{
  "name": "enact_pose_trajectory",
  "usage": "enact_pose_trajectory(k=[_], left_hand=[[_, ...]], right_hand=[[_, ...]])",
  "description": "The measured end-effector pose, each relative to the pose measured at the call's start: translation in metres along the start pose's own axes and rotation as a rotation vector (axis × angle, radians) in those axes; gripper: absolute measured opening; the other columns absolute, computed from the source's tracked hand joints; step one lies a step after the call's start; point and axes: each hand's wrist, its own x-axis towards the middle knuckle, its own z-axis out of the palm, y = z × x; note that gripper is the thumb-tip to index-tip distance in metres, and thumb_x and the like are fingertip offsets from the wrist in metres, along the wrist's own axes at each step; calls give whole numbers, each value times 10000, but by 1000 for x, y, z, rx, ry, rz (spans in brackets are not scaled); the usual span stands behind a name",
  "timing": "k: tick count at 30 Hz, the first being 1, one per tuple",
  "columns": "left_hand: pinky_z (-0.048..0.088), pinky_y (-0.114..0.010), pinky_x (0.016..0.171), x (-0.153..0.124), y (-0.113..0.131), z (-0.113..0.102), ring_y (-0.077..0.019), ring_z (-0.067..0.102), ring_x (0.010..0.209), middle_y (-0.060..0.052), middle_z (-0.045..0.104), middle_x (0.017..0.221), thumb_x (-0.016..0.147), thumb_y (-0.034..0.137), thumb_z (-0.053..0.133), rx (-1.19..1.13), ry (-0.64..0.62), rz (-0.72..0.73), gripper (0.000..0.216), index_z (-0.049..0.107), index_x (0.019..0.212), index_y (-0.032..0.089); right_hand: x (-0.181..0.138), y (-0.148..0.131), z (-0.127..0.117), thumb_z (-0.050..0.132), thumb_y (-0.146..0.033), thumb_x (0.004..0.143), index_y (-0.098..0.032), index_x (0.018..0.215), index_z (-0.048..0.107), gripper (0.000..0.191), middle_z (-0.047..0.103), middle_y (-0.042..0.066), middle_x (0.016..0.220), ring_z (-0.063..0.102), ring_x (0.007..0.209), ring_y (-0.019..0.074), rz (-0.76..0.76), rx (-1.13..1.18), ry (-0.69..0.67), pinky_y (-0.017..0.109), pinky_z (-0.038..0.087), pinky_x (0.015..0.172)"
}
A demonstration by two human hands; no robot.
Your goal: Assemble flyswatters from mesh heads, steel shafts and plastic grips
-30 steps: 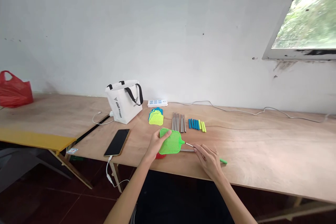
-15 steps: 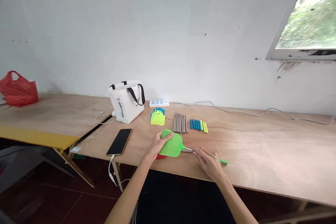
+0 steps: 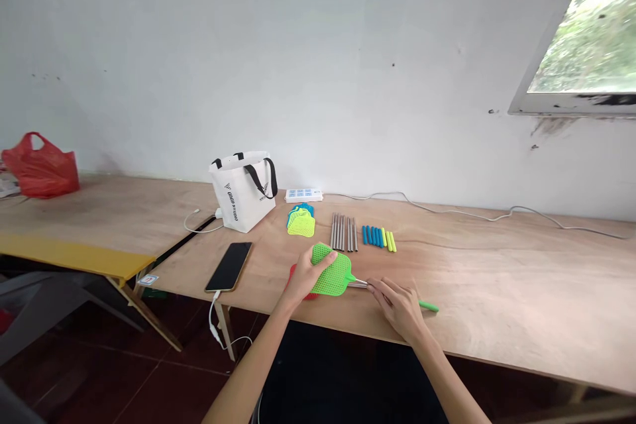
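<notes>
On my feed the green mesh head (image 3: 332, 271) is near the front edge of the worktop (image 3: 497, 285), between the two hands and over a red mesh piece (image 3: 311, 296) that it partly hides. Its broad end faces left; its narrow neck points right and dips slightly toward the near edge. The metal rod (image 3: 362, 282) carries on from the neck, so I read one long axis running across the worktop, more side to side than toward the wall (image 3: 348, 79).

I have the left hand (image 3: 305, 278) coming in from the lower left, forearm slanting up and rightward, thumb laid on the face of the mesh; its grip pinches the broad end. The right hand (image 3: 399, 308) enters from the lower right, forearm slanting up and leftward, back of the hand uppermost, fingertips directed left; its grip pinches the rod just beside the neck. A green handle (image 3: 428, 306) shows past that hand, pointing right and slightly down; I can't tell whether it joins the rod, since the hand covers its inner end.

Beyond the hands I see metal tubes (image 3: 342, 233) lined up toward the wall, with blue handles (image 3: 372, 236) and yellow handles (image 3: 389, 240) to their right. Left of the tubes, yellow mesh heads (image 3: 301, 226) overlap blue ones.
</notes>
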Motion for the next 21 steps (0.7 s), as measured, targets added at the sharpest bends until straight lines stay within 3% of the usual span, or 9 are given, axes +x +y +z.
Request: enact_pose_trajectory(k=[10, 21], left_hand=[[464, -252, 661, -8, 5, 13, -172, 576, 742, 2, 608, 817, 841, 477, 712, 101, 39, 86, 278, 618, 898, 222], [498, -263, 731, -8, -2, 13, -167, 594, 817, 17, 594, 880, 866, 481, 689, 168, -43, 71, 301, 564, 988, 235]], right_hand=[[-2, 4, 2, 358, -339, 1093, -219, 1064, 734, 396, 732, 54, 866, 671, 667, 138, -8, -21, 39, 218, 396, 603], [-2, -2, 6, 364, -237, 1080, -214, 1034, 715, 354, 717, 40, 816, 615, 579, 112, -90, -76, 61, 225, 346, 559]])
